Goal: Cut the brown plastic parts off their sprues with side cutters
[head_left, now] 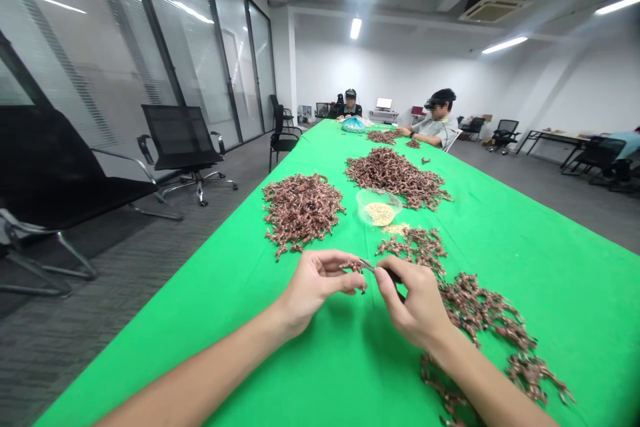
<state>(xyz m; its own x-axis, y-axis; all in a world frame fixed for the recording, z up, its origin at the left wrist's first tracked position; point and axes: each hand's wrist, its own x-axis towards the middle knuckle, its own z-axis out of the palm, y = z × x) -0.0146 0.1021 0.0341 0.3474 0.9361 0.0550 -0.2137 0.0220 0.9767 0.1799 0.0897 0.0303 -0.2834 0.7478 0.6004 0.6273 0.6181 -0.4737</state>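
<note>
My left hand (pixel 317 287) is closed, pinching a small brown figure with thin limbs (pixel 356 268) between thumb and fingers. My right hand (pixel 420 300) wraps round a pair of small pliers (pixel 368 266) with dark handles. Their metal tip meets the figure at my left fingertips; whether the jaws are closed on it I cannot tell. Left of centre lies a big heap of similar brown figures (pixel 303 213). Beyond my hands stands a clear plastic bowl (pixel 362 212) holding pale bits, with more pale crumbs (pixel 396 229) spilled beside it.
Behind the bowl is another large heap of figures (pixel 397 177). Looser clusters (pixel 483 307) run down the right, past my right forearm. A green cloth (pixel 225 320) covers the long table. Two people (pixel 437 121) sit at its far end, near a blue bag (pixel 353 125). Chairs (pixel 183 140) stand left.
</note>
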